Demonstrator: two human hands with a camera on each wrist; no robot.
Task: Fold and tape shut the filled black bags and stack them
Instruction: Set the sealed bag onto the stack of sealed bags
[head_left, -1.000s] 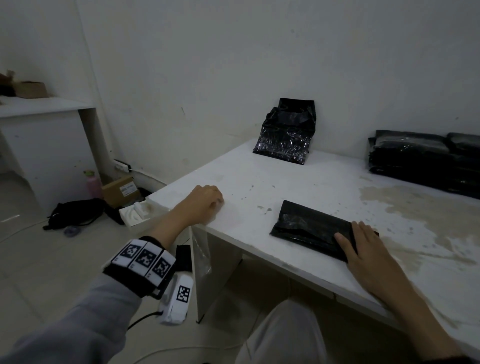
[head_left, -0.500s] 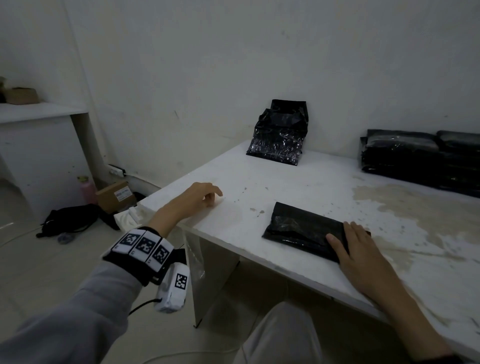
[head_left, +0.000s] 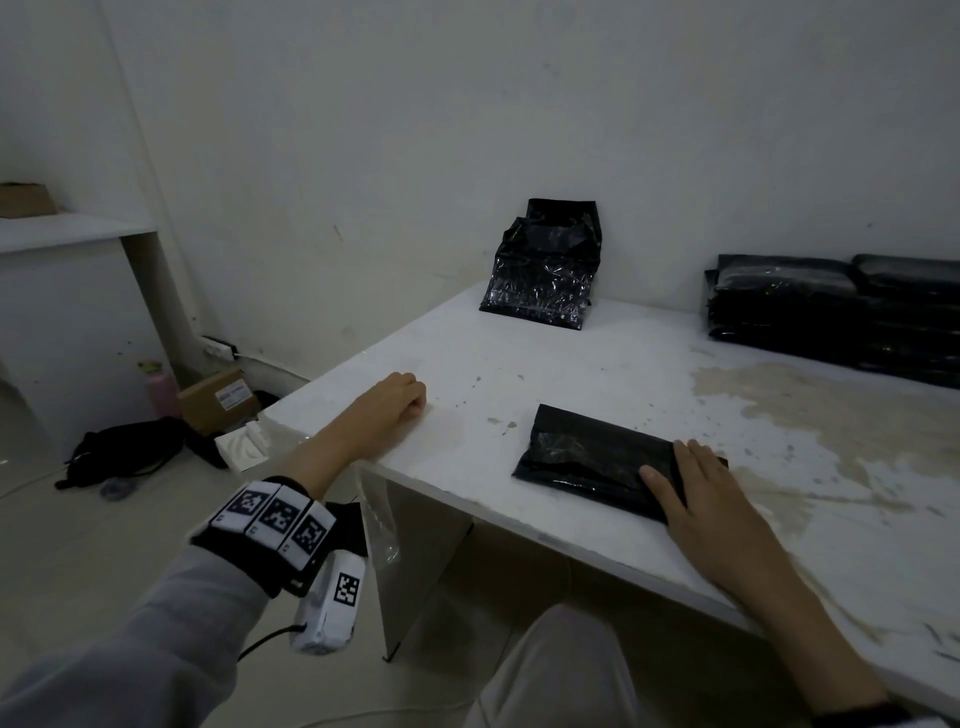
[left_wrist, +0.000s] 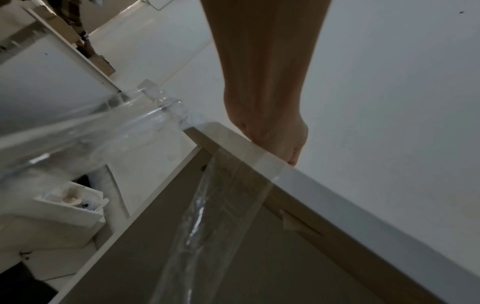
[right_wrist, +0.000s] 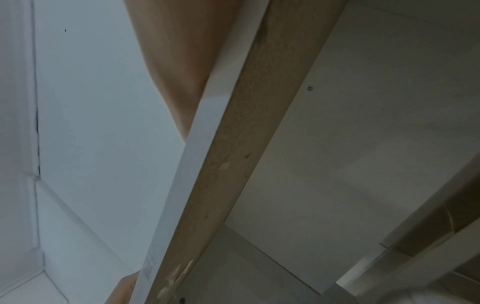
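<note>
Head view: right hand (head_left: 693, 506) presses flat on the folded bag's (head_left: 592, 457) right end; curled left hand (head_left: 387, 410) touches tape (left_wrist: 244, 162) at table (head_left: 597, 364) edge, well left

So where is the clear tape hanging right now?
In the left wrist view, a strip of clear tape hangs off the white table's near-left edge, just below the left hand; the head view shows it there too.

Grey sleeve (head_left: 130, 660) (marker-tagged wristband (head_left: 270, 525))
</note>
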